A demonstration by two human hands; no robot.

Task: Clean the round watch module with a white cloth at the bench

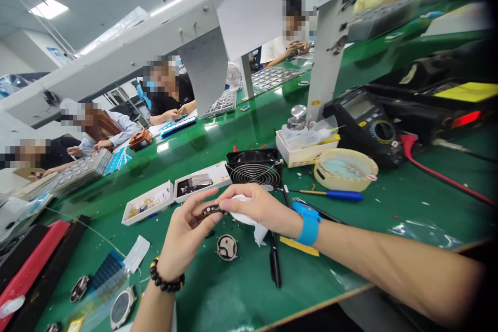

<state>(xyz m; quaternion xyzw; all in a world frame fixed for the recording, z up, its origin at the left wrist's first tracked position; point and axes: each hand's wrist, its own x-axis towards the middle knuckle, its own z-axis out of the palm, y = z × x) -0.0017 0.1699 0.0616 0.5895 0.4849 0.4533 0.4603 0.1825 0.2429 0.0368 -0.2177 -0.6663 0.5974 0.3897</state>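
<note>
Nearest us, our left hand (182, 233) pinches a small dark-and-gold part (212, 211), just beside our right hand (261, 210), which grasps a white cloth (243, 212) above the green counter (249, 290). Far right, the dial markings on a black multimeter (361, 129) are too small to read.
</note>
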